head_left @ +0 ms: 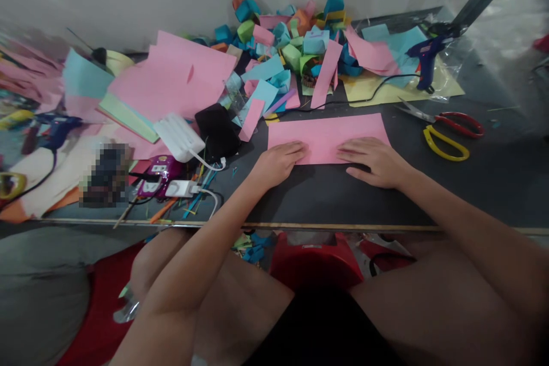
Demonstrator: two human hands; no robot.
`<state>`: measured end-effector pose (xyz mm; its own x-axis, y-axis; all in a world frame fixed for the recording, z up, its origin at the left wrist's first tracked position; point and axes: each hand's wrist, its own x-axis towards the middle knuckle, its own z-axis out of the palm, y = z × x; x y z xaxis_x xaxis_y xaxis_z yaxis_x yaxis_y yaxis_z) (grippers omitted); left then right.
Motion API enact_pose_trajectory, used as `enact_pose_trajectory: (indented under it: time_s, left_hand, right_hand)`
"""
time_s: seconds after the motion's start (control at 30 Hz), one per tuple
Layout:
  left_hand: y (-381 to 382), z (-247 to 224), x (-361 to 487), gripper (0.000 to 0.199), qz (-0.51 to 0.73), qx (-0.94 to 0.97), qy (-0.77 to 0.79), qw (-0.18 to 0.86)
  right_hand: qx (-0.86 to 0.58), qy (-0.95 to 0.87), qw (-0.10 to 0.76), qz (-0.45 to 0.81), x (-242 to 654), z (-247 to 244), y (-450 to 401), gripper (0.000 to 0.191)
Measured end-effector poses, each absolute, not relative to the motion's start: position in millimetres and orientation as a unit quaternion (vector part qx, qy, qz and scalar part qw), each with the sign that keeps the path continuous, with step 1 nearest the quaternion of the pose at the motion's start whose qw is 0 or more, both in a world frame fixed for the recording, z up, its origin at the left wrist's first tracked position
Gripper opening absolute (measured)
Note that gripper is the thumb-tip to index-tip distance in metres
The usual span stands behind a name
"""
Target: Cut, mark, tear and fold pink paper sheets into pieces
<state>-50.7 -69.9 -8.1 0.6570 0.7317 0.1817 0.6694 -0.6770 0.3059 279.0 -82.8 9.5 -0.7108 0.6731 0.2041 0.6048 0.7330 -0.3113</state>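
A pink paper sheet (pixel 323 131), long and rectangular, lies on the dark table (pixel 300 200) in front of me. My left hand (pixel 281 161) rests on its lower left part, fingers extended and pointing right. On the lower right part lies my right hand (pixel 373 161), its fingers stretched out to the left and its thumb apart, below the sheet's near edge. Both palms face down, with a stretch of pink paper showing between the fingertips. Scissors (pixel 446 126) with one red and one yellow handle lie open to the right of the sheet.
Behind the sheet are piled folded paper pieces (pixel 291 51) and a blue glue gun (pixel 429 60) with a black cord. To the left are large pink sheets (pixel 171 80), a white adapter (pixel 179 136), a purple power strip (pixel 160 174) and another glue gun (pixel 58 128). The table edge (pixel 343 227) runs nearest me.
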Motion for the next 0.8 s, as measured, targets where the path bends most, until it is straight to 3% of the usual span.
enact_pose_trajectory:
  time_s: [0.27,0.8]
  left_hand:
    - [-74.2,-2.8,-46.5,0.049,0.132,0.898,0.406,0.101]
    - [-66.4,-8.6,-52.2,0.039,0.205,0.89,0.377,0.153]
  right_hand:
    - [-0.387,-0.904,0.15,0.107,277.0,6.5,-83.0,0.052]
    - [-0.374,-0.9,0.181,0.129,280.6,0.4,-75.6,0.041]
